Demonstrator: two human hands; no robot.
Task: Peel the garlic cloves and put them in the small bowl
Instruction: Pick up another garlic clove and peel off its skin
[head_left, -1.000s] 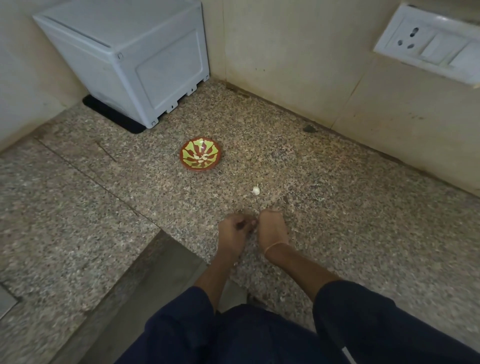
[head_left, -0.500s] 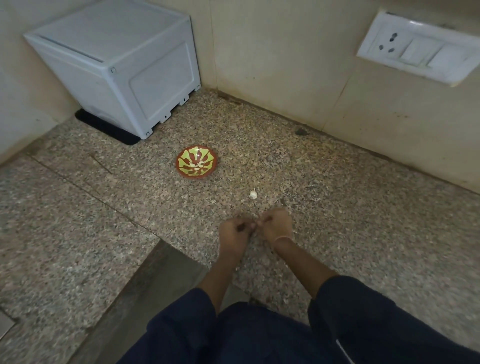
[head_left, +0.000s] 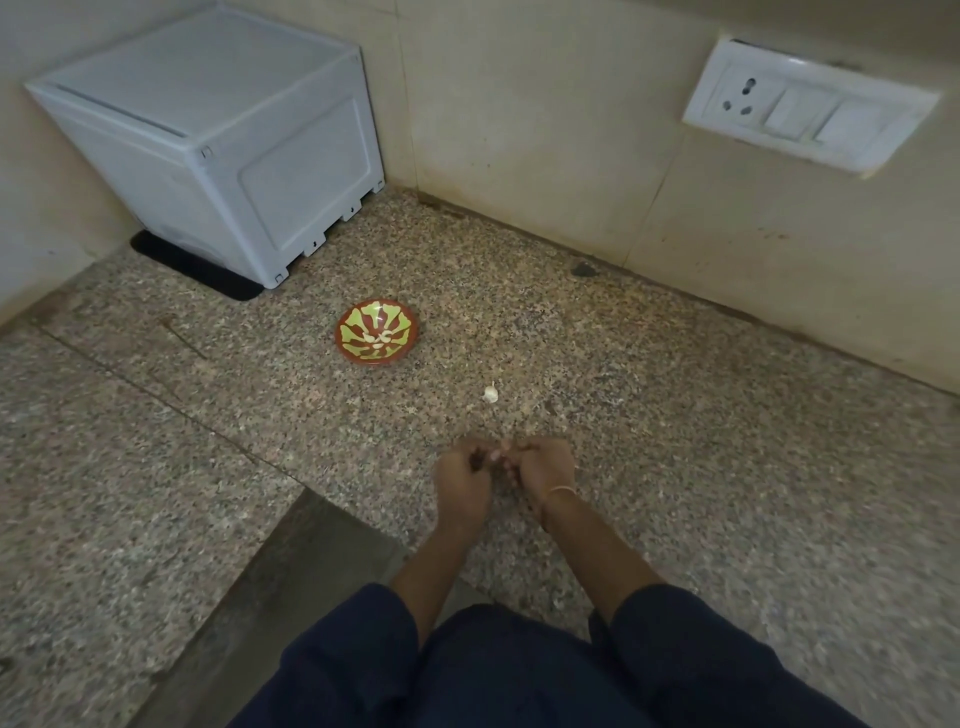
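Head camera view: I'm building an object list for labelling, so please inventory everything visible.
small bowl: one, red with green pattern, counter centre-left.
peeled cloves: a few, pale, inside the small bowl.
loose clove: one, white, on the counter between bowl and hands.
held clove: one, pale, mostly hidden between the fingertips.
box: one, white, back-left corner, on a black mat.
socket plate: one, white, right wall.
counter: one, speckled granite, beneath everything.
left hand: one, pinches the held clove.
right hand: one, thread at wrist, pinches the held clove.
sleeves: two, dark blue, bottom edge.
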